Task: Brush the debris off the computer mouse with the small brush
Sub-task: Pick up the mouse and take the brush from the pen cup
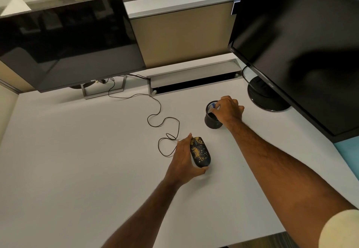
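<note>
A black computer mouse (201,153) speckled with yellow debris lies on the white desk (87,150). My left hand (184,156) grips it from its left side, thumb at its rear end. My right hand (228,110) reaches over a black mesh pen cup (210,120), and its fingers close around a blue-handled item (213,105) that sticks out of the cup. Only the blue tip shows, so I cannot tell whether it is the brush. The mouse's thin cable (165,119) loops away toward the back.
A dark monitor (66,45) stands at the back left and a larger one (303,40) at the right, its round base (266,96) just behind the cup. A grey cable tray (194,76) sits between them. The desk's front edge runs lower right.
</note>
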